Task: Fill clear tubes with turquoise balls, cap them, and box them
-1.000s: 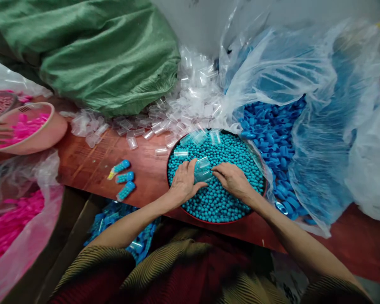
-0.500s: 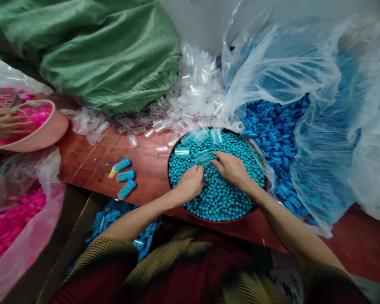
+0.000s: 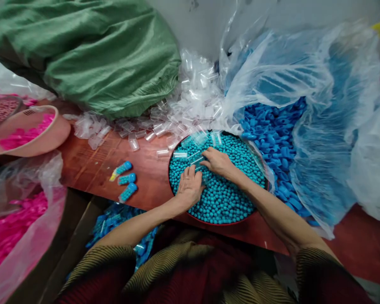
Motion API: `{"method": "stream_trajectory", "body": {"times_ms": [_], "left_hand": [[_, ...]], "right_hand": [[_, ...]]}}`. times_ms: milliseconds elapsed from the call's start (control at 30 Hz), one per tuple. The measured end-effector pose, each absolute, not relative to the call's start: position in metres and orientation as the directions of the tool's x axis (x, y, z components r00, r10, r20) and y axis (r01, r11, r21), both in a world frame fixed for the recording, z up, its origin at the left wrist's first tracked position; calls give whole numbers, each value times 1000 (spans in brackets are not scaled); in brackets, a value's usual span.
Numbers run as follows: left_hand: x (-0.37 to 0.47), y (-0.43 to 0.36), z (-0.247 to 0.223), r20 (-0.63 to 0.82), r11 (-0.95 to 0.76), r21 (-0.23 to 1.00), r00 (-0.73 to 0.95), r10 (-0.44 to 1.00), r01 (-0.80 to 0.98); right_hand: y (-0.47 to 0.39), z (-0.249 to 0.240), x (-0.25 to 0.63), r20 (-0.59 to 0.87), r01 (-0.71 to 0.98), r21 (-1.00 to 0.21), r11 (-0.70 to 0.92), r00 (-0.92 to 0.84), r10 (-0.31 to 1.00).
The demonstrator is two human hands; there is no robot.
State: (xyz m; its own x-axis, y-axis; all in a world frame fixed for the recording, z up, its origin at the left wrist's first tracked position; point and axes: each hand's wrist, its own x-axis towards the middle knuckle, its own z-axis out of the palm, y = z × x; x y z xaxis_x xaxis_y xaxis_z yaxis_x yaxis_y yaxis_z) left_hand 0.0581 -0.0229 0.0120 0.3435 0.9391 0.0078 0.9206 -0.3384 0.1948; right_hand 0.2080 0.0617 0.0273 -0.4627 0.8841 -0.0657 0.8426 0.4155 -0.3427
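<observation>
A round red-rimmed tray [image 3: 209, 223] holds a mass of small turquoise balls [image 3: 228, 198]. My left hand [image 3: 190, 185] rests over the balls near the middle, fingers pointing up and slightly apart; what lies under its fingertips is hard to see. My right hand [image 3: 218, 162] is closed, thumb and fingers at a clear tube [image 3: 195, 158] lying on the balls. Other clear tubes [image 3: 180, 155] lie on the balls at the tray's far side. Left of the tray, several ball-filled tubes with blue caps [image 3: 126, 179] lie on the red table [image 3: 152, 185].
Clear tubes [image 3: 193, 97] are piled behind the tray, beside a green sack [image 3: 114, 59]. Blue caps [image 3: 272, 135] spill from a plastic bag [image 3: 323, 109] at right. At left are a pink bowl [image 3: 60, 133] and a bag of pink pieces [image 3: 19, 223].
My left hand's fingers have spread a little, and my right hand has shifted slightly left. Another person's hands have left the pink bowl. The view has shifted slightly.
</observation>
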Motion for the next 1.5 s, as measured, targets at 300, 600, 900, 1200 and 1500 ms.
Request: {"method": "stream_trajectory", "body": {"times_ms": [300, 600, 900, 1200, 1500], "left_hand": [[56, -19, -4, 139, -422, 312, 399, 906, 851], [62, -17, 20, -82, -300, 294, 337, 938, 908], [54, -12, 3, 3, -340, 361, 364, 931, 868], [58, -6, 20, -113, -301, 290, 344, 932, 909], [55, 1, 5, -56, -350, 355, 394, 917, 867]], "right_hand": [[29, 15, 230, 35, 719, -464, 518, -569, 821], [68, 42, 200, -39, 840, -314, 443, -477, 878], [63, 14, 210, 26, 663, -568, 487, -577, 816], [77, 61, 175, -58, 806, -316, 501, -543, 838], [94, 53, 118, -132, 778, -145, 611, -628, 767]]}}
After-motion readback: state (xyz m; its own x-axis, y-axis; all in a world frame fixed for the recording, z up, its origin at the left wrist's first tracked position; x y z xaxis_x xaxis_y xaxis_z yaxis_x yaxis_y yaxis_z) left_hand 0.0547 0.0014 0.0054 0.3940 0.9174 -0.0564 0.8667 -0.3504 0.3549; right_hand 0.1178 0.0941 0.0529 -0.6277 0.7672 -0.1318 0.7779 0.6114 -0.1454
